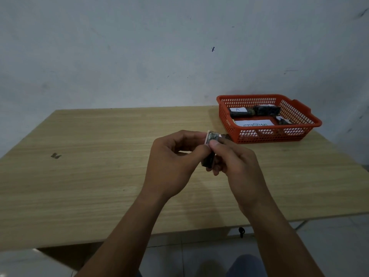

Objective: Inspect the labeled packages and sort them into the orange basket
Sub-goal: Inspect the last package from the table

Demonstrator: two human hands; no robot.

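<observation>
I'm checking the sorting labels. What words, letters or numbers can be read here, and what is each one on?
"ABNORMAL": white paper sign lying in the orange basket.
"A": white label on the dark package at the basket's back left.
Label on the package at the basket's right: a mark, too small to read.
Label on the package that left hand and right hand hold: seen edge-on, unreadable.

Dim, flat indoor light with a cool grey cast on the wall (179, 47), soft shadows under the hands on the wooden table (79, 176), no glare, wide-angle bending at the frame edges, slight softness throughout, basket label text barely legible
</observation>
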